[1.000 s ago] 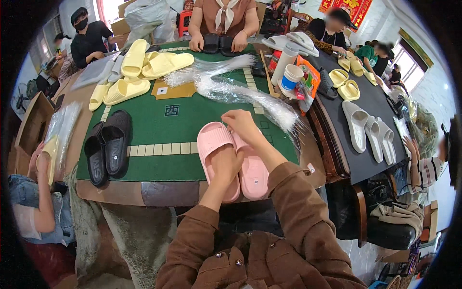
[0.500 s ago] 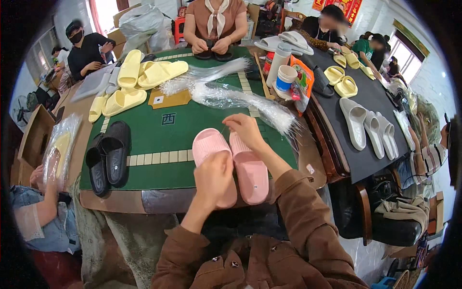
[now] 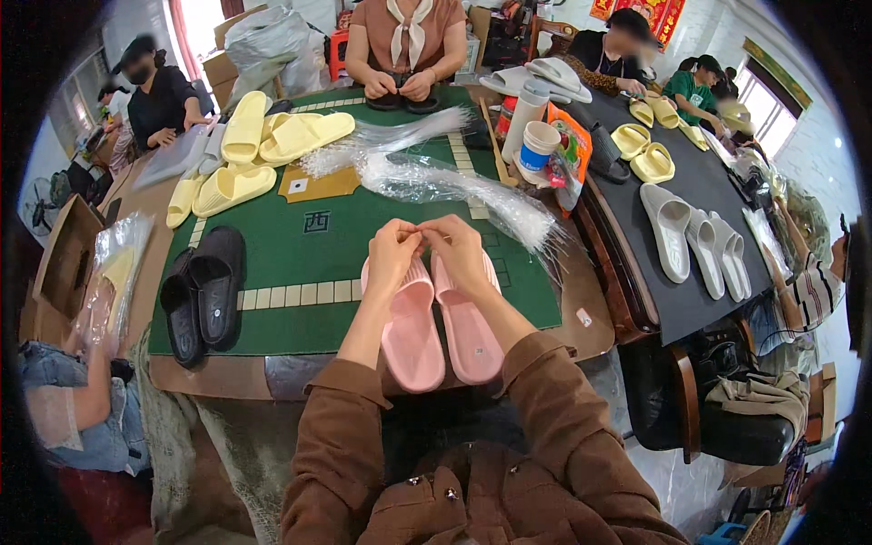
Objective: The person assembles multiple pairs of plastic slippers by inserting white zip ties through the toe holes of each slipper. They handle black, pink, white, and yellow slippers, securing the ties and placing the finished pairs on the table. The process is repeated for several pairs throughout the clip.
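Two pink slide slippers [image 3: 413,341] lie side by side at the table's front edge, toes pointing away from me. My left hand [image 3: 394,254] is closed in a pinch over the left slipper's toe. My right hand [image 3: 459,254] is pinched beside it over the right slipper, and the fingertips of both hands meet between the toes. A thin clear strand showed at the right fingers a moment ago; now what lies between the fingertips is too small to make out. Beyond my hands, a bundle of clear plastic strands [image 3: 391,173] lies in a clear wrapper.
Black slides [image 3: 218,291] stand left on the green mat [image 3: 300,336]; yellow slides [image 3: 291,136] are piled behind them. A paper cup [image 3: 540,145] and a bottle [image 3: 525,118] stand far right. Grey slides [image 3: 668,232] lie on the dark side table. Other people sit around the tables.
My left hand has moved up and away from over the left slipper to meet the right hand's fingertips. The left slipper's footbed now shows.
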A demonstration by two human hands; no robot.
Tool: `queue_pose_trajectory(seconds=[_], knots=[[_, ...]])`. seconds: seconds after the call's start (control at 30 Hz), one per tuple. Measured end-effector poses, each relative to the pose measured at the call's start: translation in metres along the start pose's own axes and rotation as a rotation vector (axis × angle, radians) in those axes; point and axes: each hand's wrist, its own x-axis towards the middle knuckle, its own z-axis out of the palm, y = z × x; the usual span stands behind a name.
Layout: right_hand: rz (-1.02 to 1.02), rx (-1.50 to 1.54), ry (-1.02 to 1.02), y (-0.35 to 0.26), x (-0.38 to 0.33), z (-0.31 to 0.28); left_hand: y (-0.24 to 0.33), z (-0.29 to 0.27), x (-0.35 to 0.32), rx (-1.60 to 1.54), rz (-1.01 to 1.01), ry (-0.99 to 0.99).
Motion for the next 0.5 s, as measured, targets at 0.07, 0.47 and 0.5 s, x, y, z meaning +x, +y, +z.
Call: queue_pose_trajectory(seconds=[0.07, 0.47, 0.5], knots=[[0.004, -0.055, -0.031, -0.010, -0.003, 0.005, -0.007, -0.008, 0.001, -0.041, -0.056, 0.000], [0.093, -0.045, -0.088, -0.011, -0.007, 0.005, -0.026, -0.006, -0.002, -0.082, -0.009, 0.166], [0.144, 0.030, -0.078, -0.015, -0.008, 0.009, -0.028, -0.008, -0.003, -0.087, -0.007, 0.173]])
